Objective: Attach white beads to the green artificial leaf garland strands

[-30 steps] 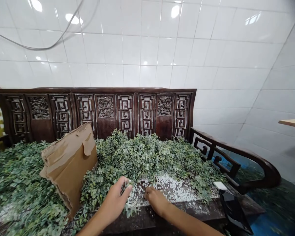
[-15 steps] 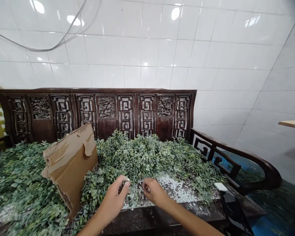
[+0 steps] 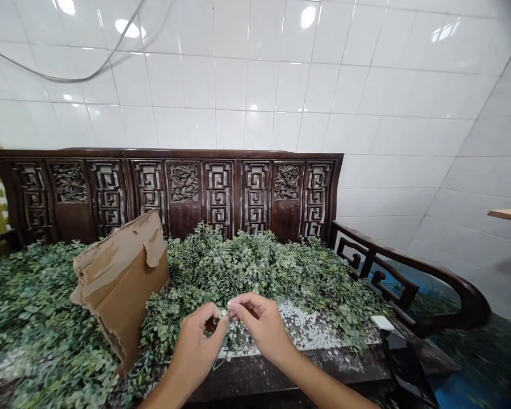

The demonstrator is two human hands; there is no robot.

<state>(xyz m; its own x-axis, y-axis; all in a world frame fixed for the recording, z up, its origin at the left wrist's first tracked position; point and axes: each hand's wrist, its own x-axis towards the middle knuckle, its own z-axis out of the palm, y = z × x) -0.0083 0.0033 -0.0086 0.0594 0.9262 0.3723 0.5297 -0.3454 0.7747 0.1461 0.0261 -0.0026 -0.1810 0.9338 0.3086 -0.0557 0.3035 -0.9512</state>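
Over the front edge of the bench seat, my left hand (image 3: pixel 202 341) is closed in a pinch, with a small white piece (image 3: pixel 223 312) at its fingertips. My right hand (image 3: pixel 258 321) pinches at the same spot, its fingertips meeting those of the left; what it holds is too small to make out. A thin green stem hangs just below the fingers. Behind both hands lies a heap of green leafy sprigs (image 3: pixel 242 264). Many small white pieces (image 3: pixel 309 329) are scattered on the seat to the right of my right hand.
A torn cardboard sheet (image 3: pixel 128 289) stands upright among the leaves at left. The carved wooden backrest (image 3: pixel 185 218) runs behind. At right are the curved armrest (image 3: pixel 460 289), a white object (image 3: pixel 382 323) and a black glossy object (image 3: pixel 409 363).
My right hand has moved left and slightly up, so its fingertips now meet those of my left hand. The view has shifted slightly.
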